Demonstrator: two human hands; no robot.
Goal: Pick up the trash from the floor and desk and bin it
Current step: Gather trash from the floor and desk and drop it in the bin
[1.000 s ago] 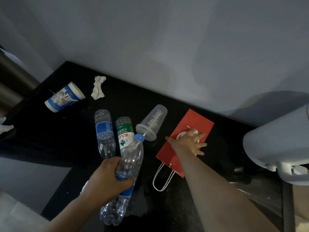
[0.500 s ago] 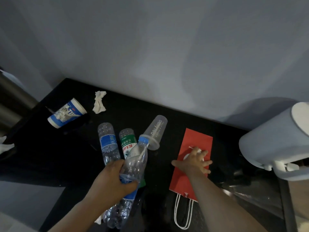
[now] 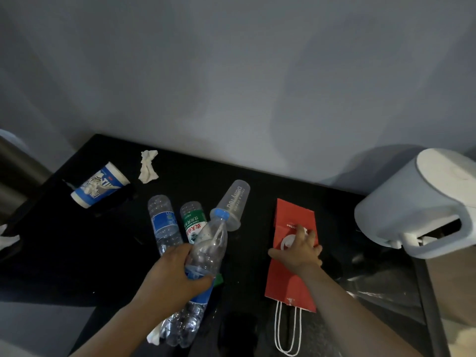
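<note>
Red paper bag [image 3: 289, 287] at the desk [image 3: 64, 253] front edge — my right hand [image 3: 298, 251] lies spread on it, I'd pinch its rim; left hand [image 3: 170, 276] wraps the bottle [image 3: 211, 243].

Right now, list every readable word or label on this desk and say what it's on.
"Dairy Tea": clear cup.
"PURE": blue-label bottle.
"农夫山": green-label bottle; smaller print unreadable.
"coffee", upside down: red paper bag.
Blue paper cup: lettering too blurred.
</note>
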